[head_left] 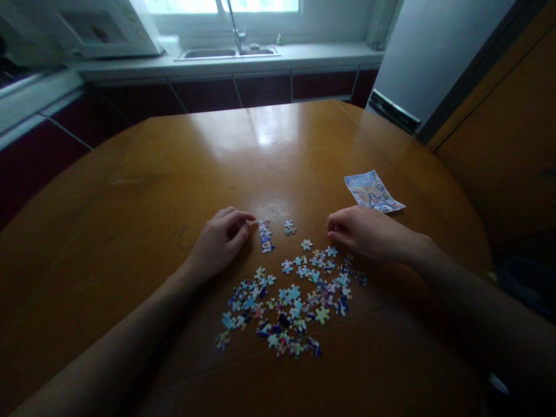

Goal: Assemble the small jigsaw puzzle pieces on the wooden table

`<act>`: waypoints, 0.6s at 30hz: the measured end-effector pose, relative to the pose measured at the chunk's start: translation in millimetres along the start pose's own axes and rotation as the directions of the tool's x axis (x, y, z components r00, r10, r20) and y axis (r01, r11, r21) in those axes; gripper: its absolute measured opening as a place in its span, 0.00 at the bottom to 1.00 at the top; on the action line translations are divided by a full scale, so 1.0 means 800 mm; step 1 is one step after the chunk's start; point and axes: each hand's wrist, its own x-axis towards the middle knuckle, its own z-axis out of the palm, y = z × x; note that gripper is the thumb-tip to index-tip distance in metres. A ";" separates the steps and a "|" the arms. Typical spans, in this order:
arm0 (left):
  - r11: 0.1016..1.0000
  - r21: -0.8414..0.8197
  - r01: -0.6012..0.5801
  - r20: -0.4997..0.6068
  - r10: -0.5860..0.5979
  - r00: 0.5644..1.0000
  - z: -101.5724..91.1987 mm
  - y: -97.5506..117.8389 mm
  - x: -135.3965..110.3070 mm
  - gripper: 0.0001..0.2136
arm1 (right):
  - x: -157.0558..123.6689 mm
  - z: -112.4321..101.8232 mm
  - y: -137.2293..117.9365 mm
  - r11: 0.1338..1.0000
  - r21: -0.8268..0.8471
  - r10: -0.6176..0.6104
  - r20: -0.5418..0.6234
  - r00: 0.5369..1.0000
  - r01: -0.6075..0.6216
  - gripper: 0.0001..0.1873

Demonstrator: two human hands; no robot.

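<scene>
My left hand (pixel 223 240) rests on the table, thumb and index finger apart, with the index fingertip at the upper left edge of a short strip of joined puzzle pieces (pixel 265 236). Just right of that strip lies a small joined pair of pieces (pixel 289 227). My right hand (pixel 360 229) is closed, its fingers curled in beside the picture sheet; whatever they may hold is hidden. Between my forearms spreads a pile of loose puzzle pieces (pixel 295 307), some face up and some showing pale blue sides. A single piece (pixel 306 244) sits above the pile.
A printed picture sheet (pixel 373 191) lies beyond my right hand on the round wooden table (pixel 174 168). Past the far edge are a counter with a sink (pixel 208 54) and a faucet (pixel 238 35). A grey fridge-like cabinet (pixel 438 52) stands at the right.
</scene>
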 end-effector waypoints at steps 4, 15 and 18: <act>1.000 0.015 0.000 0.004 0.000 1.000 0.000 -0.001 0.000 0.09 | 0.001 0.005 -0.003 1.000 -0.008 0.002 -0.015 1.000 -0.002 0.05; 1.000 0.002 -0.022 -0.011 0.022 1.000 0.002 0.002 -0.002 0.08 | -0.024 0.019 -0.065 0.875 0.074 -0.483 0.099 0.870 0.478 0.09; 1.000 0.001 -0.017 -0.017 0.018 1.000 0.003 0.001 -0.003 0.08 | -0.034 0.033 -0.087 0.787 0.076 -0.616 0.142 0.775 0.612 0.10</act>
